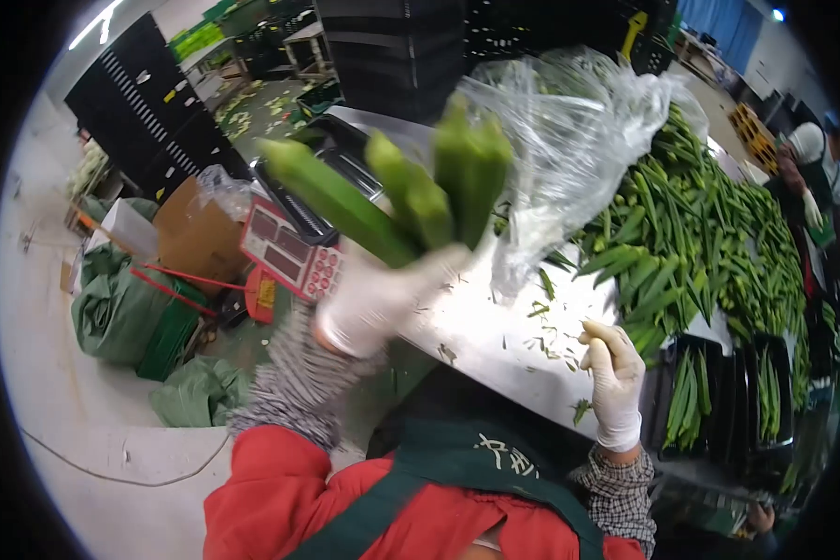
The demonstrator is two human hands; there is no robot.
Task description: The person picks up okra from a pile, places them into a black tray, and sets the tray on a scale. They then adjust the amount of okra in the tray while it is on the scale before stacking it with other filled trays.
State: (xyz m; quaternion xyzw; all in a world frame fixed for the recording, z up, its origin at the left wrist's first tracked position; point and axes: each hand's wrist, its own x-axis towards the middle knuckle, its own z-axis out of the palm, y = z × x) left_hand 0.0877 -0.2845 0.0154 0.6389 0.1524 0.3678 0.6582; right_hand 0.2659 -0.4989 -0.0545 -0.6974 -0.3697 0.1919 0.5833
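Observation:
My left hand (375, 297), in a white glove, is raised close to the camera and grips a bunch of green okra pods (411, 191) that fan upward. My right hand (614, 378), also gloved, rests on the edge of the steel table (495, 327) with curled fingers; whether it holds anything is unclear. A large heap of okra (700, 233) covers the table's right side. A crumpled clear plastic bag (569, 140) stands behind the raised pods.
A red digital scale (289, 252) sits at the table's left end. Black trays of okra (719, 401) hang along the near right edge. Green sacks (126, 313), a cardboard box (196, 233) and black crates (149, 103) stand on the floor. Another person (812, 177) works at far right.

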